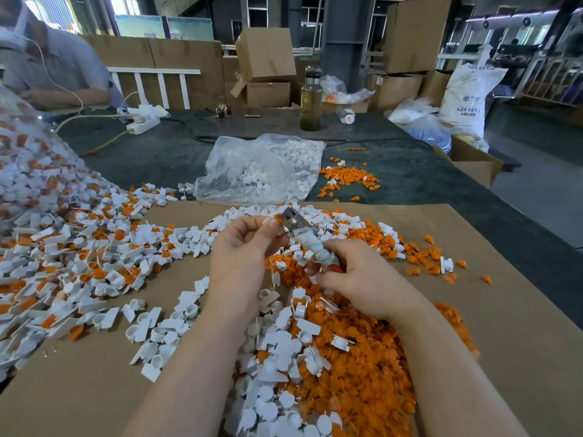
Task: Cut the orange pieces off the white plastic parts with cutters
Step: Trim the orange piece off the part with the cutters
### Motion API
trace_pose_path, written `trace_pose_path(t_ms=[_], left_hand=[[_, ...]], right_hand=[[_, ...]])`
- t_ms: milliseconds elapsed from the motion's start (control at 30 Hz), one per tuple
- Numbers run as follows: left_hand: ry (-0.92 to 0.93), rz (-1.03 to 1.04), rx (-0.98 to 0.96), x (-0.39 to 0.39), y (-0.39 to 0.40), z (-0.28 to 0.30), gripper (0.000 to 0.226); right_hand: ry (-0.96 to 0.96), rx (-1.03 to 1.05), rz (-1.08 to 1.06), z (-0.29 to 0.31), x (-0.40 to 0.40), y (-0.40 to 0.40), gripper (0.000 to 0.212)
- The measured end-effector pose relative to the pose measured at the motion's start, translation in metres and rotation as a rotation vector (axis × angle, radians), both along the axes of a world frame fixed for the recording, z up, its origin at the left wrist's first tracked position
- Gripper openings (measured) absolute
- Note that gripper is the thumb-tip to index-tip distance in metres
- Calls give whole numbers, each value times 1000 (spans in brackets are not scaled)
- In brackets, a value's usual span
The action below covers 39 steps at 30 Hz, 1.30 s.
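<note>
Nearest, at the bottom edge: a dense heap of cut orange plastic pieces [356, 367] mixed with bare white plastic parts [277, 357], lying on a flat sheet of brown cardboard [520, 342].

Above the heap, both bare forearms reaching in. Left hand [239, 250] curled, fingertips pinching a small white plastic part with an orange piece still attached [273, 219], held up over the cardboard. Right hand [353, 272] clenched round the cloth-wrapped handles of metal cutters [303, 238], red grip showing at the fingers; metal head of the cutters right against the pinched part. Whether the blades are closed on it, impossible to tell.

To the left, a wide spread of uncut white parts with orange inserts [79, 247], spilling from a large clear plastic bag [22, 146] at the left edge.

Beyond the cardboard, on dark green table cloth [157, 152]: a crumpled clear bag of white parts [262, 168], and beside it on the right a small scatter of orange pieces [347, 178].

Further back, a tall clear bottle of yellowish liquid [311, 102], a white power strip [143, 123], brown cardboard boxes [268, 58], and a white ABS resin sack [467, 96]. At far left, another person in a grey shirt [53, 67].
</note>
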<state>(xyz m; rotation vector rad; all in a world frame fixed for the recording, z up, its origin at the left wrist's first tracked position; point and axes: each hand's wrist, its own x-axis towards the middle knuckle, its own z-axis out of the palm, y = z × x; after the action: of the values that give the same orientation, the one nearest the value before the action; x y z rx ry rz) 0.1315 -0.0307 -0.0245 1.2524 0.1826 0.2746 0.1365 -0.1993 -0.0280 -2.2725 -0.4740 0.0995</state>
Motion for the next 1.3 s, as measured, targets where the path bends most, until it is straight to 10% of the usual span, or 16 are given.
trace_pose_path(t_ms=[300,800,900,1100,1300], left_hand=[[204,265,-833,18,63,-5,16],[-92,412,-1244,21,98,-17,38],[77,258,-940,20,92,-12,32],[251,-16,344,14,56,-6,6],[37,-360,1045,9,43,-12,50]], right_hand=[[-182,-8,-339,-7,10,-11,21],[-124,-243,-377,-15,15,-15,33],[-105,-328,-364,-17,16,-13,30],[-70,-418,-329,-21,18,-10,18],[-69,-423,-426,-20,17,-14,17]])
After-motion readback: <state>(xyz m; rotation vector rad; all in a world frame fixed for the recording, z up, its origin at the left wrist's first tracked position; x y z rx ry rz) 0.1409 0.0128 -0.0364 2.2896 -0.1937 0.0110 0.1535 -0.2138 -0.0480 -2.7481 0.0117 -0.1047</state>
